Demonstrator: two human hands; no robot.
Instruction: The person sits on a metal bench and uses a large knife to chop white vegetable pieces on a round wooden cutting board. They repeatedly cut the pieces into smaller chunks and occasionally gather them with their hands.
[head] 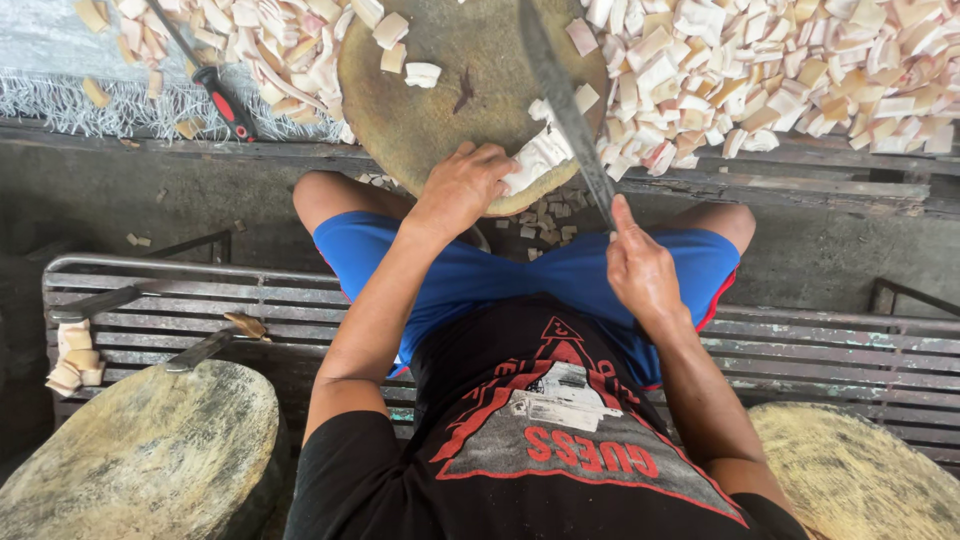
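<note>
Left hand (462,188): fingers closed on a pale strip of meat (538,158), pressing it onto the round wooden chopping block (420,120).
Right hand (640,272): grip closed around the handle of a long cleaver (562,100), blade above the strip.
Around: cut pale cubes (780,70) heaped beside the block.

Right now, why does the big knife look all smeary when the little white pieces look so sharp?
In the head view, the long knife in the right hand is streaked with motion blur; the left hand, the white strip it holds on the round block and the cut pieces are crisp. The light is soft and even, with no glare.
</note>
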